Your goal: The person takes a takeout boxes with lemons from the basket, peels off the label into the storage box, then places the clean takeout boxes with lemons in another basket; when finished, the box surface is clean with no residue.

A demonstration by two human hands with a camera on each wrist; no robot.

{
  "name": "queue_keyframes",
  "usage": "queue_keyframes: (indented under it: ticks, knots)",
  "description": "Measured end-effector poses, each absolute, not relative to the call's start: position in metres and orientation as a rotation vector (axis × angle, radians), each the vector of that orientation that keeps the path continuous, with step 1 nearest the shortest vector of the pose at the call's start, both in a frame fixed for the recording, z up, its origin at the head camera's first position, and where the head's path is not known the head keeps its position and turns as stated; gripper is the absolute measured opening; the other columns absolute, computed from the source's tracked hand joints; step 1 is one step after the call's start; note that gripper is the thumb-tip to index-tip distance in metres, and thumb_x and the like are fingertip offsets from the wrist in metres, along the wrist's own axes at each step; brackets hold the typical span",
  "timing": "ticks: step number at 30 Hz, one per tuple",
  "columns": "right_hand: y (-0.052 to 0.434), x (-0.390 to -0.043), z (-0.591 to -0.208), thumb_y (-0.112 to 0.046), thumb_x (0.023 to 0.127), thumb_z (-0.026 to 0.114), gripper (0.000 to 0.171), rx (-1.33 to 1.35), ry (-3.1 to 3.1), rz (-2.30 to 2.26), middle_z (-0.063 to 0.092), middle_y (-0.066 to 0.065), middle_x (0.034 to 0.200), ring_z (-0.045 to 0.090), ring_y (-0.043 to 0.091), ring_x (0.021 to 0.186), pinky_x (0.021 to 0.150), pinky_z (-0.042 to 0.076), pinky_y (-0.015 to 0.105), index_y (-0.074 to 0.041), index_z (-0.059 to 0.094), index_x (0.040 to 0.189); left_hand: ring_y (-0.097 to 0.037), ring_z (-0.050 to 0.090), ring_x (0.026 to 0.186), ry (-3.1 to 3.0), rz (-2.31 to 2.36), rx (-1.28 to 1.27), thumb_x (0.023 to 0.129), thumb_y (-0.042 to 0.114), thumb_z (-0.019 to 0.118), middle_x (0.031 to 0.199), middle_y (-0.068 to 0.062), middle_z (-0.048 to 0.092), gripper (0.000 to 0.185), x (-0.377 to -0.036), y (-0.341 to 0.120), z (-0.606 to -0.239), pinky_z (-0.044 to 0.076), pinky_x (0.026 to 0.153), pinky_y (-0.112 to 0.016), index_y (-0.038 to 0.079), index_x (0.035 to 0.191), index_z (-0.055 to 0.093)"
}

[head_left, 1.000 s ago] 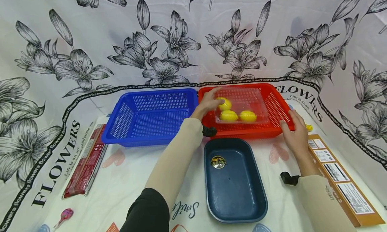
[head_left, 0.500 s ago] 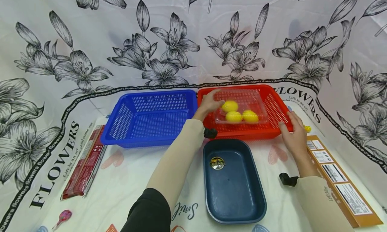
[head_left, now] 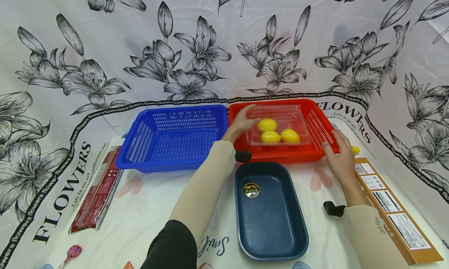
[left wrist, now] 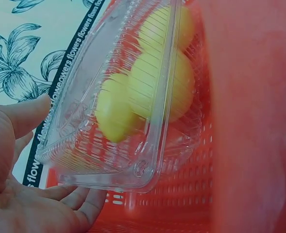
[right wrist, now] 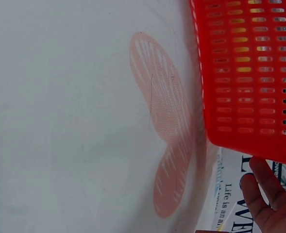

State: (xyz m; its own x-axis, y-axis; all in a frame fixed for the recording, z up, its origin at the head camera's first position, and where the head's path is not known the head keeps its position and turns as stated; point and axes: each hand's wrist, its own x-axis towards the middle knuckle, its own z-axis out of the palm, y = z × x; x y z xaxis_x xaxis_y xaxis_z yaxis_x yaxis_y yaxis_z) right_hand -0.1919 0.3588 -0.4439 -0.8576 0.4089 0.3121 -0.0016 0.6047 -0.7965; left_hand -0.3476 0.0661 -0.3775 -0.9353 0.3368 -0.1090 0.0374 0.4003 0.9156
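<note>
A clear plastic clamshell (head_left: 280, 121) with three yellow lemons (head_left: 270, 136) lies tilted inside the red basket (head_left: 280, 156). My left hand (head_left: 243, 122) grips its left edge. In the left wrist view my fingers (left wrist: 84, 208) curl under the clamshell (left wrist: 109, 160) and the thumb presses its side, while the lemons (left wrist: 157, 92) lean against the lid. My right hand (head_left: 338, 154) holds the basket's front right corner, thumb on the front rim. In the right wrist view its fingers (right wrist: 266, 199) sit beside the red basket wall (right wrist: 249, 73).
An empty blue basket (head_left: 168, 144) stands left of the red one. A dark blue tray (head_left: 270, 218) lies in front, between my arms. A red packet (head_left: 96, 191) lies at the left and a long brown box (head_left: 396, 210) at the right. A floral cloth covers table and backdrop.
My left hand has raised the clamshell's left edge a little, and the lemons have rolled together toward its right side. The right hand stays on the basket corner.
</note>
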Motion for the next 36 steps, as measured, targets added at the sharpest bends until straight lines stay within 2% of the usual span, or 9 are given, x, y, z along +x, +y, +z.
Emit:
queue_keyframes:
  ticks: [6, 12, 21, 25, 36]
  knots:
    - [0.359, -0.191, -0.444, -0.028, 0.102, 0.053, 0.057, -0.313, -2.368, 1.174, 0.033, 0.007, 0.167, 0.031, 0.032, 0.154, 0.127, 0.022, 0.051, -0.013, 0.042, 0.156, -0.034, 0.034, 0.152, 2.363, 1.579, 0.325, 0.1, 0.021, 0.066, 0.166, -0.005, 0.033, 0.064, -0.346, 0.065, -0.377, 0.035, 0.12, -0.056, 0.027, 0.157, 0.039]
    - [0.359, -0.19, -0.445, -0.028, 0.102, 0.053, 0.057, -0.307, -2.368, 1.176, 0.033, 0.006, 0.167, 0.031, 0.032, 0.154, 0.127, 0.022, 0.051, -0.013, 0.042, 0.156, -0.034, 0.031, 0.153, 2.341, 1.6, 0.321, 0.099, 0.022, 0.067, 0.167, -0.005, 0.032, 0.065, -0.344, 0.064, -0.379, 0.03, 0.121, -0.059, 0.027, 0.157, 0.039]
    - [0.36, -0.19, -0.443, -0.028, 0.102, 0.053, 0.058, -0.318, -2.373, 1.174, 0.033, 0.006, 0.167, 0.031, 0.032, 0.154, 0.127, 0.022, 0.051, -0.013, 0.041, 0.157, -0.033, 0.027, 0.155, 2.374, 1.578, 0.392, 0.098, 0.026, 0.069, 0.167, -0.001, 0.031, 0.066, -0.34, 0.065, -0.377, 0.027, 0.122, -0.06, 0.029, 0.157, 0.039]
    - [0.359, -0.191, -0.442, -0.028, 0.102, 0.053, 0.058, -0.321, -2.385, 1.167, 0.031, 0.006, 0.168, 0.03, 0.032, 0.154, 0.127, 0.021, 0.051, -0.014, 0.04, 0.157, -0.031, 0.026, 0.156, 2.385, 1.551, 0.434, 0.097, 0.027, 0.07, 0.167, 0.002, 0.031, 0.066, -0.335, 0.06, -0.371, 0.026, 0.123, -0.06, 0.033, 0.156, 0.041]
    - [0.361, -0.19, -0.444, -0.028, 0.103, 0.051, 0.059, -0.333, -2.39, 1.188, 0.029, 0.005, 0.169, 0.028, 0.032, 0.155, 0.128, 0.019, 0.05, -0.015, 0.038, 0.158, -0.027, 0.027, 0.156, 2.39, 1.59, 0.634, 0.096, 0.028, 0.071, 0.163, 0.006, 0.038, 0.063, -0.308, 0.038, -0.35, 0.025, 0.123, -0.061, 0.033, 0.154, 0.045]
